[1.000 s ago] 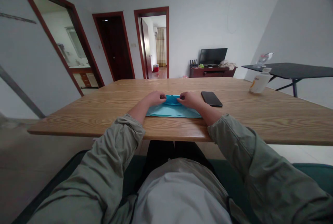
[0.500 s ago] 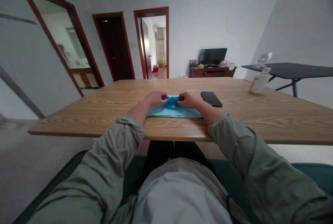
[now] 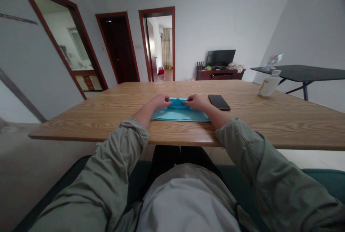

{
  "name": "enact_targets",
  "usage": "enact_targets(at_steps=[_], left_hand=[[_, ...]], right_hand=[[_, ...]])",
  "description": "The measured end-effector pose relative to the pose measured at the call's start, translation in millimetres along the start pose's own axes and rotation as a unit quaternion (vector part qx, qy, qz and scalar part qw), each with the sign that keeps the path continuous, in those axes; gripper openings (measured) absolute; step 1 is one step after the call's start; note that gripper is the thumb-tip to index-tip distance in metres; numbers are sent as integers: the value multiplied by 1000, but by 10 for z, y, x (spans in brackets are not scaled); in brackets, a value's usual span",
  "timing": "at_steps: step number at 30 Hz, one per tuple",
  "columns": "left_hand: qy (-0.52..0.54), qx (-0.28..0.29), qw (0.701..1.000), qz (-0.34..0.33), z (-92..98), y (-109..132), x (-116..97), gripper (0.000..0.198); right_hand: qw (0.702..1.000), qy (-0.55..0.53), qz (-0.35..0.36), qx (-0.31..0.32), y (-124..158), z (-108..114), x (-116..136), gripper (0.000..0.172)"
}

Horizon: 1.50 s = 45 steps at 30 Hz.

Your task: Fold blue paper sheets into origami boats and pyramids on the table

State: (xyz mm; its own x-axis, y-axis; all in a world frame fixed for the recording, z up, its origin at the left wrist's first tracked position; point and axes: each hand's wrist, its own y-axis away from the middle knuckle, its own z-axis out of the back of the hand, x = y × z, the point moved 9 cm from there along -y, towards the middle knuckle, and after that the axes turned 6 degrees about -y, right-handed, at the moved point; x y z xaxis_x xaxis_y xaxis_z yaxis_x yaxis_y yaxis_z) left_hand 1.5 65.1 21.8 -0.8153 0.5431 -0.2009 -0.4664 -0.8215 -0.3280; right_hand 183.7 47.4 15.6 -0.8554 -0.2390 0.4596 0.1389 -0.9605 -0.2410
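Observation:
A bright blue folded paper boat [image 3: 178,105], with a small pointed peak in its middle, is held between my two hands. My left hand [image 3: 161,101] pinches its left end between thumb and fingers. At the opposite end, my right hand [image 3: 195,101] has a matching pinch. Under and in front of the boat, a light blue sheet [image 3: 179,115] lies flat on the wooden table [image 3: 118,120]. My right forearm crosses the sheet's right end.
A dark phone [image 3: 219,102] lies just right of my right hand. Farther right stands a white bottle [image 3: 269,84]. Beyond the table are a black folding table [image 3: 304,73] and a television [image 3: 221,59] on a low cabinet. The table's near edge runs below my forearms.
My hands have moved slightly apart. The blue paper between them looks wider and flatter, its hull and central peak showing more clearly.

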Motion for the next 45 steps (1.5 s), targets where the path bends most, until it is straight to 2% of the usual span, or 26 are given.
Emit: enact_targets(at_steps=[13,21,24,32,38,45], left_hand=[[-8,9,1000,-4,18,10,-32,25],[11,2,1000,10,5,-10,2,25],[13,21,1000,4,-29,-17,-29,28],[-16,53,998,-5,-111,-46,-129,30],[-15,58,998,-27,-107,-27,-175,31],[-31,57,998,-18,-108,-37,-164,35]], right_hand=[[999,-6,-49,-1,23,44,-18,42],[998,16,-52,21,49,42,18,51],[999,16,-47,22,51,40,26,51],[998,28,0,54,25,-19,82,42],[998,21,6,63,61,-10,112,38],[997,33,6,74,51,-19,117,37]])
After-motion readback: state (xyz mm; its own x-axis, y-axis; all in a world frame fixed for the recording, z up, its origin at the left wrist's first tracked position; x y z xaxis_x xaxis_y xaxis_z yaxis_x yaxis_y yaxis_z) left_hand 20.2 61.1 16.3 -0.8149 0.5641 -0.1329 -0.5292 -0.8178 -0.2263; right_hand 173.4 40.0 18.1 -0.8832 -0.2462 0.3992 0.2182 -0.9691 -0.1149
